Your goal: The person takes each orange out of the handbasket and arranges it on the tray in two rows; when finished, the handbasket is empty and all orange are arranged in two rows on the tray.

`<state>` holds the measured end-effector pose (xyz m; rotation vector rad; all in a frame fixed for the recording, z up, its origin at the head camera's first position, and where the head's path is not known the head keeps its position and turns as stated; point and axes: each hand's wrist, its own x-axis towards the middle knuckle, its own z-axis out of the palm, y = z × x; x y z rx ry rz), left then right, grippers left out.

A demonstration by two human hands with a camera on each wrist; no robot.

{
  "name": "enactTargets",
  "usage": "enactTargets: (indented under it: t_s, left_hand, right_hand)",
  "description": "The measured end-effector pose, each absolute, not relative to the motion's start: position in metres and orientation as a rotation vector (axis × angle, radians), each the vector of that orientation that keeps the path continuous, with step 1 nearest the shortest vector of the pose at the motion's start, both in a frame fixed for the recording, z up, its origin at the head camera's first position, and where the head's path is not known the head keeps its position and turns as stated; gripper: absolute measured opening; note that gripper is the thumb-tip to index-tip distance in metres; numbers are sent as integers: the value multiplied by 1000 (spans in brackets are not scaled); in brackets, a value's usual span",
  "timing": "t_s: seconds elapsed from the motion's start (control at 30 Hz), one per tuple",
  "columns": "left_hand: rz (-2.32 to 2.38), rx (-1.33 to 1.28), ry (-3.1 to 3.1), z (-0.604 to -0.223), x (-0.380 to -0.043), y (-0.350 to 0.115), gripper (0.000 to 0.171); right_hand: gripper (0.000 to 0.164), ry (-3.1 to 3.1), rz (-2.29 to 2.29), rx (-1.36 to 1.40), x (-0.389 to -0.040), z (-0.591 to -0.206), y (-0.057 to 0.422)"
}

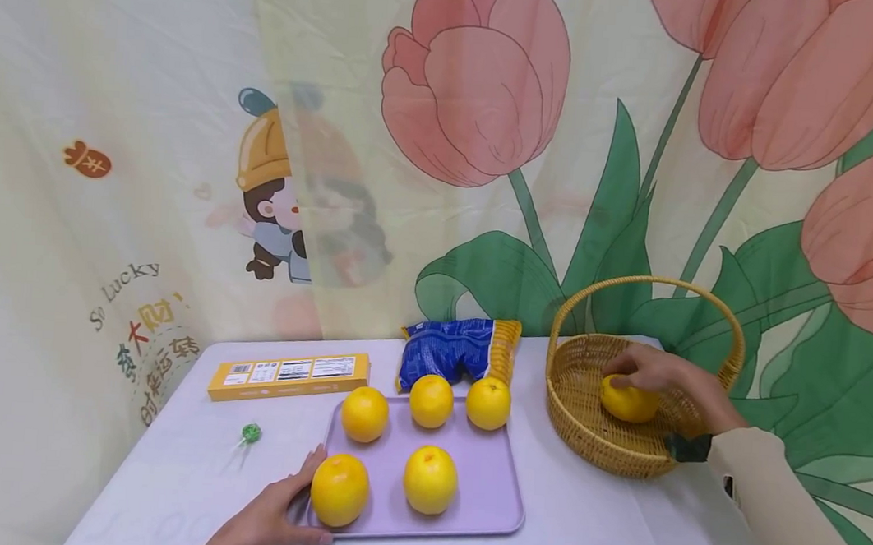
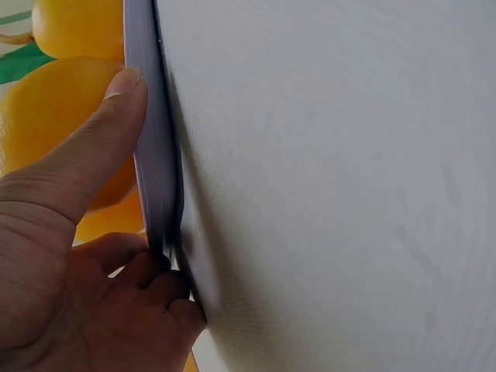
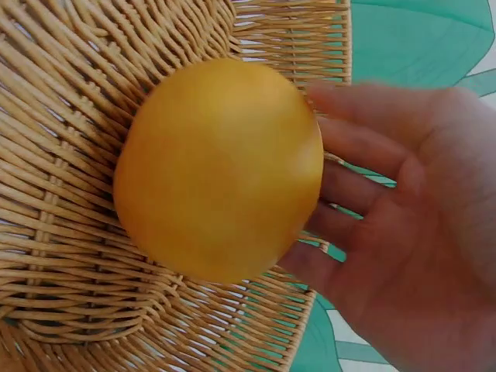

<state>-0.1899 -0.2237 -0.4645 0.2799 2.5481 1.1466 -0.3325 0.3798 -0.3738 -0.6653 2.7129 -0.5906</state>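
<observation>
A lilac tray (image 1: 480,489) on the table carries several oranges, one of them an orange (image 1: 339,490) at its near left corner. My left hand (image 1: 272,507) grips that corner. The left wrist view shows the thumb along the tray's rim (image 2: 151,139) and the other fingers curled at its edge. On the right, my right hand (image 1: 649,370) reaches into a wicker basket (image 1: 577,420) and holds an orange (image 1: 628,402) low inside it. In the right wrist view, fingers (image 3: 364,143) touch the far side of this orange (image 3: 221,170); part of their grasp is hidden.
A blue and yellow snack bag (image 1: 447,351) lies behind the tray. To the left are a flat orange box (image 1: 290,376) and a green lollipop (image 1: 250,434). The basket's tall handle (image 1: 654,281) arches over its opening. A printed curtain (image 1: 325,135) hangs behind the table.
</observation>
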Motion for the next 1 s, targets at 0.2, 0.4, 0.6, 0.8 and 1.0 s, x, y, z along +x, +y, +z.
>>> enactTargets:
  t_s: [0.2,0.4,0.6,0.8,1.0]
  left_hand:
    - [1153,281,2540,-464,-191,-223,126]
    - [1138,264,2555,-464,-191,-222,125]
    - [1156,270,2534,-464,-190,-221,123]
    - [1161,310,2535,-464,-190,-222,121]
    - [1151,296,2548,-463,-190,-222,121]
  right_hand:
    - [56,2754,-583,-489,-329,-374,374]
    - [75,2715,-834,-556,-334,-384,375]
    - [68,2667,-1049,-659,-340,-397,383]
    - [66,2581,-1200,-667,-342,-403,392]
    - [70,2579,-1189,-634,-343,-407,397]
